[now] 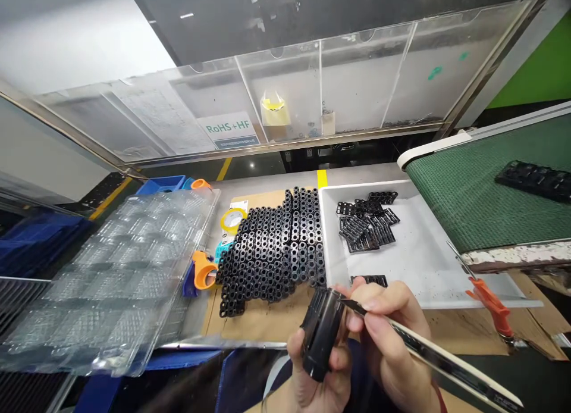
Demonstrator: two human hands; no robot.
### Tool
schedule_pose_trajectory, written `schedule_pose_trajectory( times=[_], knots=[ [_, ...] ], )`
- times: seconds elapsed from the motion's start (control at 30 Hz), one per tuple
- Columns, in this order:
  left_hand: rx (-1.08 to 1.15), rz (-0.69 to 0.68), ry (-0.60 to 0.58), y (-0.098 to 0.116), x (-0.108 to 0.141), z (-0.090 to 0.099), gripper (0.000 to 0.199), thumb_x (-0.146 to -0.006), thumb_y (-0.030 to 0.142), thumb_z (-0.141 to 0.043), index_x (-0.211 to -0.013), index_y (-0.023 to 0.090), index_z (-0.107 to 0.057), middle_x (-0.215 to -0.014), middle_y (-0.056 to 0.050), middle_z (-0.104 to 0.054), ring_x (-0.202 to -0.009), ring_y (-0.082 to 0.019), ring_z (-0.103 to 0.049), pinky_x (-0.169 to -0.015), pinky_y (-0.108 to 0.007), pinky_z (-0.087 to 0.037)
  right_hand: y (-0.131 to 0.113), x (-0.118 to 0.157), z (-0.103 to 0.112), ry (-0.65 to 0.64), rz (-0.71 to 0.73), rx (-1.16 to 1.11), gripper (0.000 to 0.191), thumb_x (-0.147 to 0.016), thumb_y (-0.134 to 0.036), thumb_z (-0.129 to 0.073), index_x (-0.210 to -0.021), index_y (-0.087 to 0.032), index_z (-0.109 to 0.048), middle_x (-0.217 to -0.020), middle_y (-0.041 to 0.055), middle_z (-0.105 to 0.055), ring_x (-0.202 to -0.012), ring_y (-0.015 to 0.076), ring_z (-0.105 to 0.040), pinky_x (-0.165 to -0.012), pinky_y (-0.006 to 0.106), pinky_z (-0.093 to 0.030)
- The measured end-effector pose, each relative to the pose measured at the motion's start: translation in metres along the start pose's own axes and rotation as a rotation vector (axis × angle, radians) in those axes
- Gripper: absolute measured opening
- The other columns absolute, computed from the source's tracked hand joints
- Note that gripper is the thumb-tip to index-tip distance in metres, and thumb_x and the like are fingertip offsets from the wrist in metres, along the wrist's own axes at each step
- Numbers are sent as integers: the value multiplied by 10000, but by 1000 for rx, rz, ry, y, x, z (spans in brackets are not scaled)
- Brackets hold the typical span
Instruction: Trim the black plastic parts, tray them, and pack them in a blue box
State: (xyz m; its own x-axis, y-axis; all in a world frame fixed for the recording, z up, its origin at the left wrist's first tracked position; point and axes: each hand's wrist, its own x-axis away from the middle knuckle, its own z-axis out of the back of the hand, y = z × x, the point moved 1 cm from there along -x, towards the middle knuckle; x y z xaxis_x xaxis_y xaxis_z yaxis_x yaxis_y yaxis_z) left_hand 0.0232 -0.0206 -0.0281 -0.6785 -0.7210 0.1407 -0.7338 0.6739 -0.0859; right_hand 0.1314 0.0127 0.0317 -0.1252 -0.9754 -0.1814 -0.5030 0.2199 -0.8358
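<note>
In my left hand (322, 390) is a black ribbed plastic part (322, 335), rounded on one side and held tilted, with the fingers wrapped about its lower half. My right hand (397, 335) pinches a slim craft knife (439, 354) with a pale handle. The knife's dark blade rests at the upper edge of the part; whether it cuts in cannot be made out. Just beyond my hands, many similar black parts (267, 246) stand packed in rows on a cardboard sheet (263, 324). To the right, a white tray (423, 270) holds several flat black grid pieces (368, 225).
Stacked clear plastic trays (111, 270) lie at left, near an orange-handled tool (205, 270) and a yellow tape roll (232, 221). An orange-handled screwdriver (491, 306) lies across the white tray's right edge. A green conveyor belt (482, 181) carries a black part (535, 180).
</note>
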Motion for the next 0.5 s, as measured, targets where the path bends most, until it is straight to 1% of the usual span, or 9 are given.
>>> schedule_pose_trajectory(
  times=[0.1, 0.17, 0.27, 0.37, 0.43, 0.5],
  knots=[
    [11, 6, -19, -1, 0, -2, 419, -730, 536, -825, -1023, 243, -758, -1036, 31, -759, -680, 54, -641, -524, 94, -382, -1, 0, 1, -7, 32, 26, 98, -968, -210, -615, -934, -298, -643, -731, -65, -648, -711, 73, -631, -1058, 316, -519],
    [5, 2, -34, 0, 1, -2, 412, -741, 533, -818, -1032, 248, -758, -1030, 20, -757, -686, 41, -646, -533, 83, -400, -2, 0, 2, -25, 55, 33, 103, -969, -201, -609, -942, -294, -647, -722, -61, -636, -698, 77, -624, -1045, 336, -530],
    [-32, 9, -10, 0, 2, 1, 403, -751, 538, -807, -1031, 252, -760, -934, 6, -749, -687, 14, -646, -553, 56, -436, -3, -1, 4, -32, -3, 9, 80, -957, -223, -635, -912, -289, -644, -707, -60, -642, -672, 86, -632, -1041, 361, -533],
    [-40, 24, 31, -1, 3, 3, 437, -719, 567, -819, -1002, 239, -761, -810, 13, -716, -643, 10, -618, -528, 52, -423, -3, -2, 5, -5, -84, -13, 76, -938, -254, -666, -870, -277, -641, -695, -57, -652, -659, 102, -646, -1056, 393, -524],
    [-27, 33, 31, -1, 3, 4, 464, -691, 574, -834, -987, 226, -757, -761, 20, -689, -606, 18, -592, -504, 56, -400, -3, -1, 5, -5, -82, -1, 74, -940, -253, -662, -874, -278, -641, -707, -65, -660, -673, 90, -655, -1116, 363, -466],
    [-24, 34, 31, -2, 3, 3, 464, -678, 575, -842, -951, 211, -753, -743, 21, -667, -586, 25, -573, -493, 62, -382, -4, 0, 5, -16, -55, 20, 80, -944, -247, -659, -879, -288, -637, -707, -79, -661, -672, 72, -654, -1131, 305, -436]
  ],
)
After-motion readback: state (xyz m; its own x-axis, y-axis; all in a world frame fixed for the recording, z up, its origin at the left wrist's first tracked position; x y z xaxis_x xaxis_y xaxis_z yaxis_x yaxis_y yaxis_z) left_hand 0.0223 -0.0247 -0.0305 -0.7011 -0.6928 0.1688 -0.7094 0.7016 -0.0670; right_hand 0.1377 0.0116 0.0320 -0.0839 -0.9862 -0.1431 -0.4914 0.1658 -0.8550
